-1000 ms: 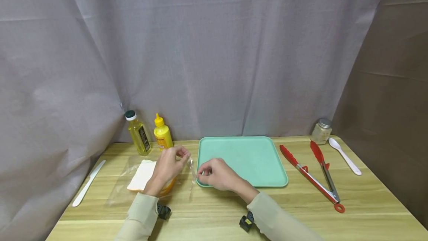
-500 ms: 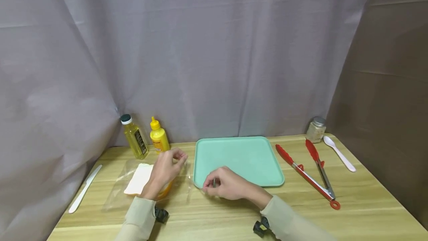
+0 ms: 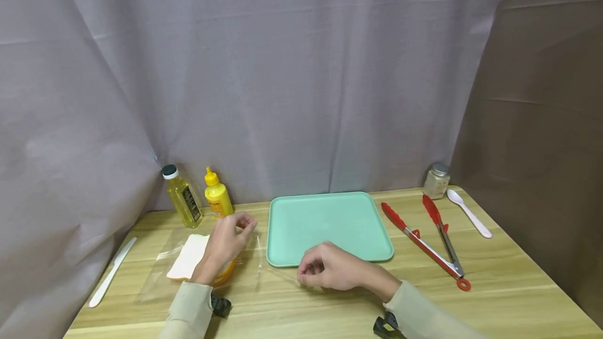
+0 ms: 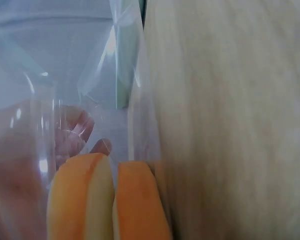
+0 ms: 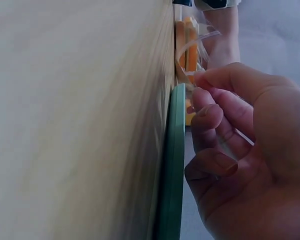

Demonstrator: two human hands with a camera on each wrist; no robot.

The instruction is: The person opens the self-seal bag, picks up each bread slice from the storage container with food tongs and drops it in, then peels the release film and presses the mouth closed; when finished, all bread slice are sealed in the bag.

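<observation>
A clear plastic bag (image 3: 155, 281) lies on the left of the table with slices of toast bread (image 3: 187, 258) inside. In the left wrist view, the orange-brown crusts of two bread slices (image 4: 82, 200) stand behind the film. My left hand (image 3: 225, 242) reaches over the bread and pinches the bag at its open-side edge, thumb against forefinger. My right hand (image 3: 332, 267) is at the tray's near-left corner, thumb and forefinger pinched together. A thin clear strip runs from the bag's edge toward those fingertips. In the right wrist view, the right hand (image 5: 250, 135) has its other fingers curled.
A mint-green tray (image 3: 330, 229) lies at centre. Behind the bag stand an oil bottle (image 3: 183, 198) and a yellow squeeze bottle (image 3: 218, 195); a white knife (image 3: 113, 272) lies left. On the right are red tongs (image 3: 426, 250), a white spoon (image 3: 470, 213) and a glass jar (image 3: 436, 181).
The right hand has drawn away from the bag, rightward and toward the front, stretching the clear strip. The left hand keeps its pinch on the bag. The head view has shifted slightly right.
</observation>
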